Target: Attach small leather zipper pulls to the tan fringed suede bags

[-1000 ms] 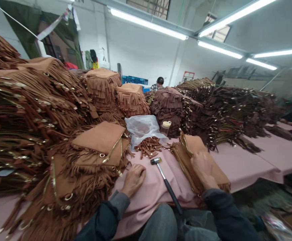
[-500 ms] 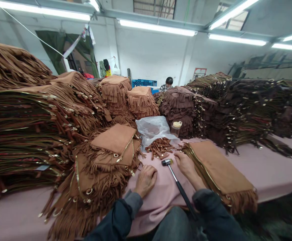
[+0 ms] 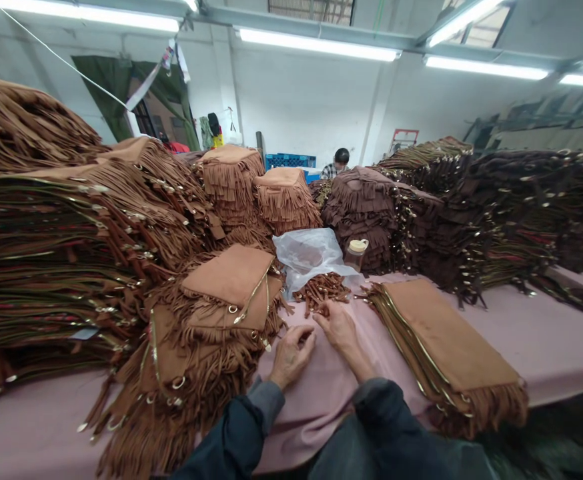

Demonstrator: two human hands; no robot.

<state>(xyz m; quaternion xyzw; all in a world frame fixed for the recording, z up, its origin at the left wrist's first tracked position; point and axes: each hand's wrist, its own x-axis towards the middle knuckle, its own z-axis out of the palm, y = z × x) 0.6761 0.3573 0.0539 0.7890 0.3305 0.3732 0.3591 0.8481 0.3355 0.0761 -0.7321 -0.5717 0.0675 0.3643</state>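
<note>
I'd take those brown leather-look straps (image 3: 323, 287) singly, right hand (image 3: 337, 328) leading, left hand (image 3: 293, 355) close; can't tell if either grip's pinching anything.

Tan is shown in the pouches (image 3: 451, 333), gold in their zips (image 3: 411, 332), reddish brown in the straps (image 3: 321, 288), pink in the cloth (image 3: 536, 333); black-and-white checks are borne by a co-worker's shirt (image 3: 328, 171).

Lit tube lights (image 3: 319, 45) overhead, dark green curtain (image 3: 102, 93), blue crate (image 3: 290, 161), person (image 3: 340, 157) in checked shirt (image 3: 328, 171), pale wall (image 3: 301, 100)
</note>
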